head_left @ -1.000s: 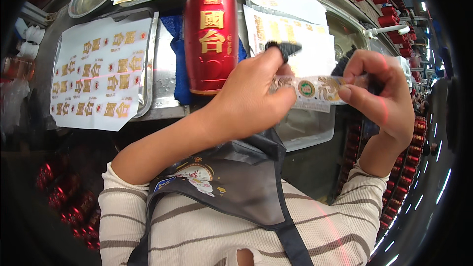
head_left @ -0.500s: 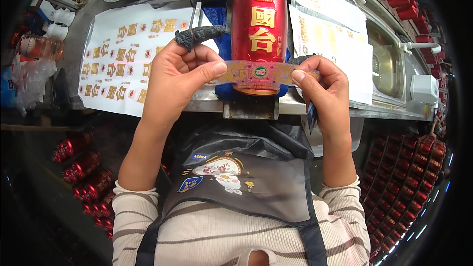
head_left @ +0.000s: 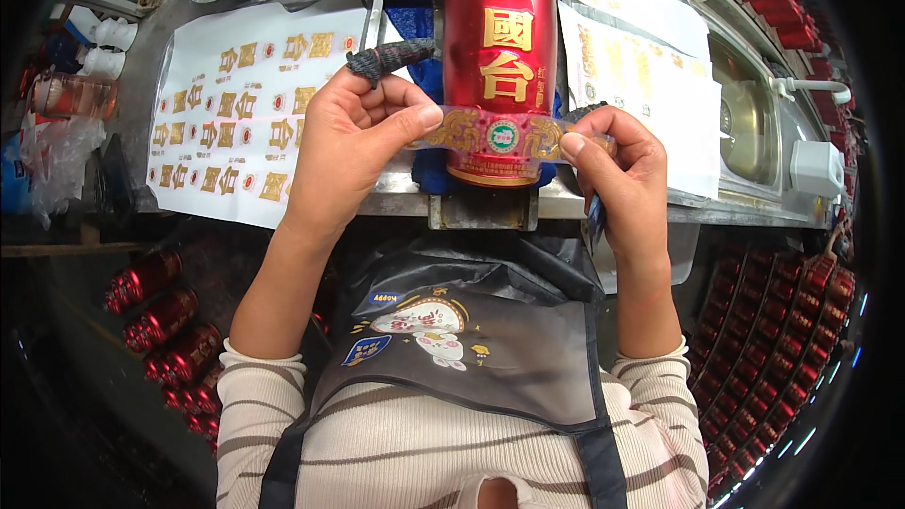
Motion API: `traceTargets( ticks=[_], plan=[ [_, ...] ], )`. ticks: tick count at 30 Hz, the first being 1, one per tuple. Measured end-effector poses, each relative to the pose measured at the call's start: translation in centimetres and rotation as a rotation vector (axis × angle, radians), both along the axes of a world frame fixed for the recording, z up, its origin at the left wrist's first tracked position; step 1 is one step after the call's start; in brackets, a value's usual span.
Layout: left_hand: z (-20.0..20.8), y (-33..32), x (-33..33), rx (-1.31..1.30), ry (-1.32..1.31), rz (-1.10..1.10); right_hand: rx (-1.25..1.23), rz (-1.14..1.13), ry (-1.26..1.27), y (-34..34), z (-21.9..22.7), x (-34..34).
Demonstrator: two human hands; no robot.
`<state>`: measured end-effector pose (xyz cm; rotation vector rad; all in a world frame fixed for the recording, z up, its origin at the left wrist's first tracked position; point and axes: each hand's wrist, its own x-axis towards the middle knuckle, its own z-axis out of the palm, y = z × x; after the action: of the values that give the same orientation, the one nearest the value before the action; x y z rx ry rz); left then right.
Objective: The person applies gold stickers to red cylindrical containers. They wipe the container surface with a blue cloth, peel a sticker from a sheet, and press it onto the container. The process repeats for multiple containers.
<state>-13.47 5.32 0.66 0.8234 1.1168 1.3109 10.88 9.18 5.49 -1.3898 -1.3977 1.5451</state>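
Here, in the head view, both hands hold one long gold label strip (head_left: 500,135) stretched flat between them. The left hand (head_left: 353,146) pinches the strip's left end between thumb and fingers, closed tight on it; its forefinger wears a dark knitted finger cot (head_left: 386,57) that points up and to the right. The right hand (head_left: 622,174) pinches the other end the same way, thumb on top. The strip runs level from one hand to the other, across the lower front of a red bottle (head_left: 498,66) that lies just beyond the fingertips on a blue cloth (head_left: 415,33); whether the strip touches the bottle cannot be told. Past the left hand lies a white sheet of gold labels (head_left: 236,123) on the metal bench (head_left: 396,200). Beyond the right hand lies a second label sheet (head_left: 650,85). Below the left forearm, red bottles (head_left: 156,320) lie stacked low down.
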Motion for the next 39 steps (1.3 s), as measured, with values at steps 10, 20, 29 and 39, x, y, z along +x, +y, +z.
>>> traceTargets(
  ticks=[10, 20, 29, 39],
  plan=[
    [-0.2, 0.23, 0.2, 0.014, 0.003, -0.005, 0.011, -0.001, 0.015, 0.18, -0.02, -0.25],
    [-0.33, 0.33, 0.41, -0.001, 0.004, -0.004, 0.019, 0.003, -0.007, 0.24, -0.24, -0.18],
    [-0.65, 0.35, 0.43, -0.005, -0.006, -0.013, 0.014, 0.0, 0.016, 0.27, -0.28, -0.26],
    [-0.34, 0.39, 0.67, -0.004, 0.023, 0.006, 0.009, -0.009, -0.006, 0.3, -0.37, -0.33]
  ],
)
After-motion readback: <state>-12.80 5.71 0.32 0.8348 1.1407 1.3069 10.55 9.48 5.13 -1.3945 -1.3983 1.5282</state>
